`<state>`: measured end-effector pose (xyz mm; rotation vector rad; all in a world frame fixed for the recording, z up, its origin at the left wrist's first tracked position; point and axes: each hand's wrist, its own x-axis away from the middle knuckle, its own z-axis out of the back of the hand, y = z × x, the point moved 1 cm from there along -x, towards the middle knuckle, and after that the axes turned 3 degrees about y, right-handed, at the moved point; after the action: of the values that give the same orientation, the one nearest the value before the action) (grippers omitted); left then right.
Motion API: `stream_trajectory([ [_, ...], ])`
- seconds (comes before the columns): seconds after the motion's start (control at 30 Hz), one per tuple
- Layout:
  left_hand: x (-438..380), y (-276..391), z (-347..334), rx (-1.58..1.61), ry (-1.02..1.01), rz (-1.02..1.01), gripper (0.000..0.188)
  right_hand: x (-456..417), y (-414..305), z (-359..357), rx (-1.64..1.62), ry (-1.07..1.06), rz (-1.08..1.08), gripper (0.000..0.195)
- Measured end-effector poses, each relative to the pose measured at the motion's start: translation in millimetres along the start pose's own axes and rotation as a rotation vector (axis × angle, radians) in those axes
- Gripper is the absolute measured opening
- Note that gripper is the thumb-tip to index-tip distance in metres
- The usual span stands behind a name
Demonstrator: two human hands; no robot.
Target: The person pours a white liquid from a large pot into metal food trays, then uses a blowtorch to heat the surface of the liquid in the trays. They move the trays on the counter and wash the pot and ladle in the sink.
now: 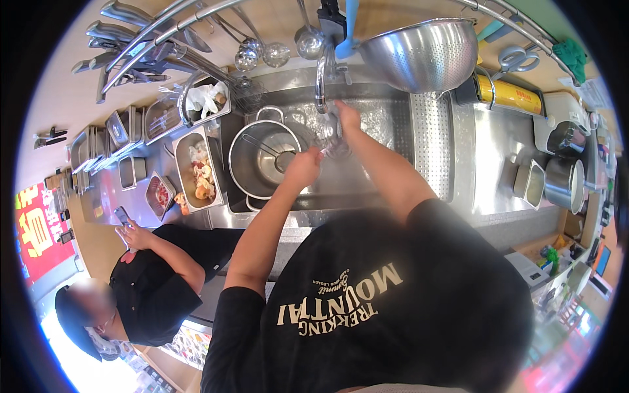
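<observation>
Both of my hands are over the stainless steel sink [366, 182], below the curved tap [320, 88]. My right hand [348, 119] grips a shiny, see-through or metal vessel [333, 126] right under the spout; water and glare blur its shape. Lower and to the left, my left hand [303, 168] is closed at the near side of this vessel, its fingertips on what looks like the rim. Beside that hand, a large two-handled steel pot [237, 167] stands in the sink's left part. A long-handled round strainer [263, 146] lies inside it.
A large steel colander [422, 56] sits behind the sink at right. Left are a steel pan [179, 162] of food scraps and a smaller pan [159, 194] of reddish pieces. Knives [118, 34] and ladles hang overhead. A person [152, 285] holding a phone stands close on my left.
</observation>
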<state>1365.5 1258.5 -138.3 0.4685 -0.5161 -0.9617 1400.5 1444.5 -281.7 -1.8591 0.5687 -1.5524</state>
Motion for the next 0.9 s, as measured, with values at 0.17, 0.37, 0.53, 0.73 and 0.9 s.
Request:
stream_trajectory([
  [0.17,-9.2,-4.5,-25.4,0.040,-0.031,0.084,0.023,59.6,20.3,-18.2,-0.379,0.092,-0.266,0.022],
  [0.37,-25.1,-29.3,-57.4,-0.287,-0.055,-0.088,0.024,54.9,22.6,-11.3,-0.420,-0.045,-0.408,0.040],
  [0.53,-8.5,-53.4,-56.8,-0.542,0.042,-0.190,0.035,89.2,-35.3,17.9,-0.482,-0.342,-0.382,0.042],
  [0.73,-0.7,-46.8,-46.9,-0.561,0.117,-0.083,0.038,71.1,-53.6,40.9,0.461,-0.297,0.360,0.055],
  [0.9,-2.6,-37.4,-38.2,-0.511,0.088,-0.089,0.026,87.4,-61.4,16.0,0.885,-0.323,0.879,0.058],
])
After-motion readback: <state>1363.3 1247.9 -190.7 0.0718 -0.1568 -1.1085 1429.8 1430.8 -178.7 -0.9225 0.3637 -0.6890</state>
